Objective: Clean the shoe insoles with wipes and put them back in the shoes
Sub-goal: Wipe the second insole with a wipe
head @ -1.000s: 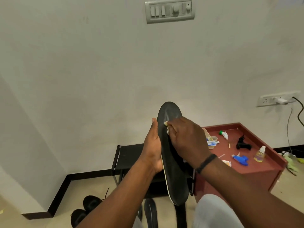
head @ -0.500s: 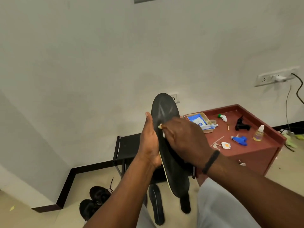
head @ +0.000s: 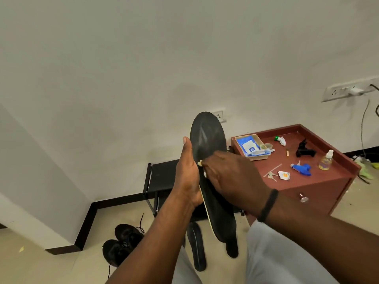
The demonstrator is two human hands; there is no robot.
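Wiping the first insole, shoes not yet refilled

Left hand (head: 187,177) grips the upright insole (head: 207,140); right hand (head: 231,175) pinches a wipe (head: 200,163) against it. Second insole (head: 196,247) and shoes (head: 123,242) wait on the floor.

Red cabinet (head: 320,187) top: tray (head: 258,157) with wipes pack (head: 249,147) at back-left corner, black clip, spray bottle (head: 326,160) right, blue nozzle, keys near front; floor (head: 61,263) left of cabinet: black shoes (head: 121,242), spare insole (head: 198,247)

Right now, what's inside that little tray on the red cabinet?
The tan tray holds a blue-and-white wipes pack with a flattened tube at its near end. Whatever lies under the pack is covered.
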